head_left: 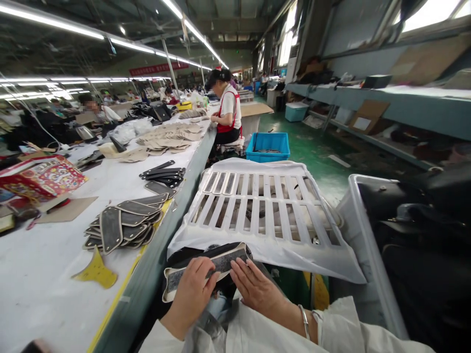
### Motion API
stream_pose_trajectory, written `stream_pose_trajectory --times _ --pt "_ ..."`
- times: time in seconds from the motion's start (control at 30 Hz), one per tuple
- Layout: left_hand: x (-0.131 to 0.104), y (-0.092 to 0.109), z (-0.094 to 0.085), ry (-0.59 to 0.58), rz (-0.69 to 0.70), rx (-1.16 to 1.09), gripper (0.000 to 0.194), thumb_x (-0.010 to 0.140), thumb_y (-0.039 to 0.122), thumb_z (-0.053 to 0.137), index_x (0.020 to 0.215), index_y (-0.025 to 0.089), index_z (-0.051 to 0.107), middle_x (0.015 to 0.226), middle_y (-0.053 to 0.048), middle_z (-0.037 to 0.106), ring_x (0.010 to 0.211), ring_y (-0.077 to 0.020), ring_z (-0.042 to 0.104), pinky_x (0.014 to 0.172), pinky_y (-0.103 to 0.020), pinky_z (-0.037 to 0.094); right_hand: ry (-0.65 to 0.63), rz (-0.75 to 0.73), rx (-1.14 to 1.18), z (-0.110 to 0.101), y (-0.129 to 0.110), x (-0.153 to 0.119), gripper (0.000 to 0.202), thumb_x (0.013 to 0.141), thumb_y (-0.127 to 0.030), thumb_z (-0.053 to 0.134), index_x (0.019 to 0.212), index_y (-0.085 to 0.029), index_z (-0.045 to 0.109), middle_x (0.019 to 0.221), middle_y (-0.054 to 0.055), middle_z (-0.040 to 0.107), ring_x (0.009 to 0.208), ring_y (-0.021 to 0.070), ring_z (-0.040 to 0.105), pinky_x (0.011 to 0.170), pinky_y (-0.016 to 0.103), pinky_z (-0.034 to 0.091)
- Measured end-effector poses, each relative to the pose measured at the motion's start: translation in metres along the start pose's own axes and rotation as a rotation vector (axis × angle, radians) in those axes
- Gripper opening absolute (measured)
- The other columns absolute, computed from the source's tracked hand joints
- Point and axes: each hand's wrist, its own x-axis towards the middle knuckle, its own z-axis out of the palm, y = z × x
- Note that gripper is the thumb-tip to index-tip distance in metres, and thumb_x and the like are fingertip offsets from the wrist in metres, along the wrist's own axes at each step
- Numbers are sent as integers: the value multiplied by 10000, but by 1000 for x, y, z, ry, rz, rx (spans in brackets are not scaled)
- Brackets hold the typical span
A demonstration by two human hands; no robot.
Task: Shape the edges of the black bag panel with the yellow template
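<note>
Your left hand (pixel 194 290) loosely grips the grey strip (pixel 224 262), fingers curled. Your right hand (pixel 257 289) presses flat on it, fingers extended.

Red banner (pixel 158 69), upper left: perhaps white characters, too blurred for us
Red box (pixel 55 177), left: nothing we can read

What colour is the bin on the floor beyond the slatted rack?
Bright blue; the bin shows best in the head view.

Blue bin (pixel 268 148); green floor (pixel 324 142); red-and-white apron wearer (pixel 228 110).
</note>
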Motion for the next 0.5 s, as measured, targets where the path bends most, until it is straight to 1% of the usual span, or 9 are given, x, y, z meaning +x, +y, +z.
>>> stream_pose_trajectory --times 0.07,0.17,0.3,0.37,0.5 --pt "-8 -4 -8 -46 -8 61 120 883 262 532 792 187 515 857 -29 551 847 -207 497 777 -363 412 7 18 -40 2 -4 3 445 830 -221 474 1236 -45 526 1310 163 523 1224 302 449 1118 472 152" --pt "-13 0 -10 -78 -46 161 162 888 229 511 734 185 535 857 -29 563 850 -214 495 775 -370 401 7 33 -62 2 -9 9 457 819 -223 467 1229 -30 525 1304 177 526 1219 309 456 1107 469 174" --pt "-9 9 -9 -86 -123 218 179 896 193 461 753 186 567 874 -32 573 859 -216 498 774 -367 399 39 70 -60 5 -18 17 450 806 -206 460 1210 -21 531 1284 189 538 1210 312 469 1089 464 221" --pt "-6 12 -10 -99 -157 230 163 883 189 472 751 187 569 869 -33 571 853 -218 501 766 -368 401 51 90 -50 8 -22 22 442 809 -202 450 1204 -22 533 1285 191 537 1212 316 468 1077 466 248" --pt "0 14 -10 -117 -206 250 127 843 172 498 735 191 561 852 -37 568 845 -232 508 742 -377 408 31 114 -15 15 -29 32 435 832 -204 432 1213 -15 524 1312 205 507 1239 330 437 1057 463 296"
